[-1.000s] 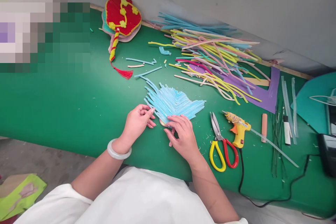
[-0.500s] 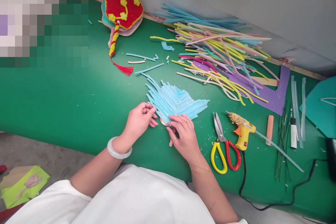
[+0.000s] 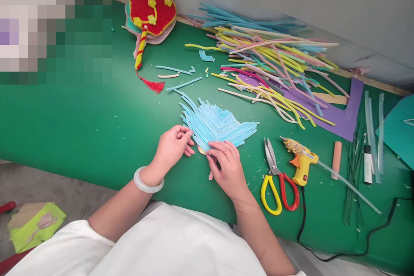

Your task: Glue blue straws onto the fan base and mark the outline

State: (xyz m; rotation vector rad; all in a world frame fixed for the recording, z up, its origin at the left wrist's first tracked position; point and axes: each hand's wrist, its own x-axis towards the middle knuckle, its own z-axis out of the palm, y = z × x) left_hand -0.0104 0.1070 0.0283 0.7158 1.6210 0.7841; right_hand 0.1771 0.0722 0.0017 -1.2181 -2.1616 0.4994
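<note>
A fan-shaped piece (image 3: 216,120) covered with light blue pipe cleaners in a V pattern lies on the green table in front of me. Its strips stick out unevenly past the left and right edges. My left hand (image 3: 174,145) pinches with thumb and forefinger at the lower left edge, on the end of a blue strip. Across the base, the fingers of my right hand (image 3: 227,164) press on the blue strips, with the thumb tucked against the lower edge. A short pink handle end (image 3: 211,176) shows beneath this hand. What lies under the right fingers is hidden.
Scissors (image 3: 273,166) and a yellow glue gun (image 3: 303,168) with a cord lie at right. Behind are a heap of coloured pipe cleaners (image 3: 265,49) and purple sheet (image 3: 347,116). A red fan (image 3: 152,10) lies at back left. Blue offcuts (image 3: 184,84) are scattered nearby.
Both hands and the fan piece keep nearly the same position. The view has shifted slightly, so the tools at right appear a little further right.
</note>
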